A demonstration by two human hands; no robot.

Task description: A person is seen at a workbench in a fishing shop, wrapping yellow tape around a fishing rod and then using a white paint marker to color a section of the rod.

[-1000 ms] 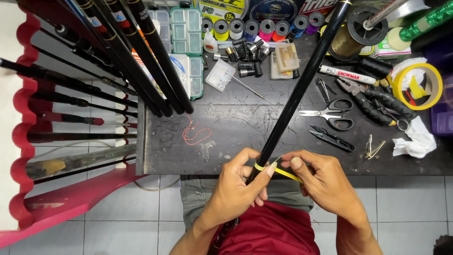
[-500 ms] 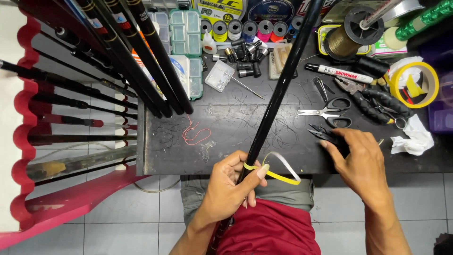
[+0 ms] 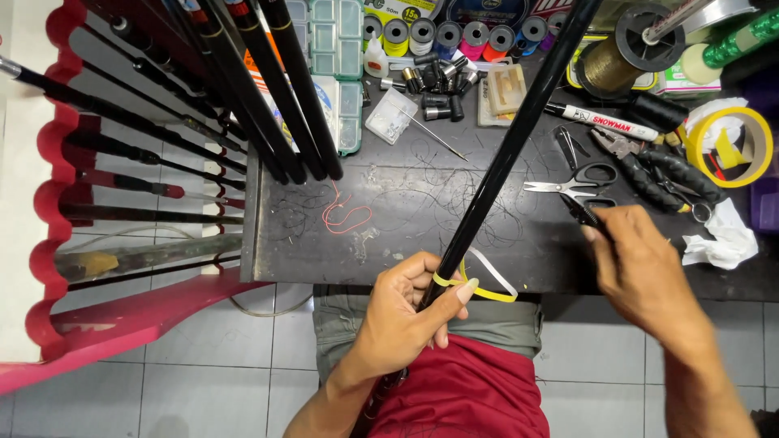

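1. Yellow tape (image 3: 487, 285) is the thing to look at: the left hand (image 3: 406, 312) has a closed grip round the black rod (image 3: 503, 154) low down, thumb pinning a band of that tape against it, with a loose loop sticking out to the right over the worktop (image 3: 389, 219) edge.
2. Progress, as far as I can judge: the tape is on the rod but not wrapped down flat. The loop hangs free, so the tidy-up is left to do.
3. The right hand (image 3: 641, 272) is off the rod and over by the black cutters (image 3: 586, 212), fingertips curled onto the handles. Can't really tell whether it has a proper hold on them or is only touching.
4. Just above those sit the scissors (image 3: 572, 185), untouched, and further right a pair of pliers (image 3: 665, 174), a roll of yellow tape (image 3: 734, 146) and a crumpled white tissue (image 3: 722, 235).
5. The rod runs up diagonally across the dark worktop toward the far right corner, past a marker pen (image 3: 604, 122) and a big spool of line (image 3: 621, 53).
6. Far left: a red rack (image 3: 57, 219) holding more rods, plus a small loop of red thread (image 3: 345, 215) lying on the worktop.
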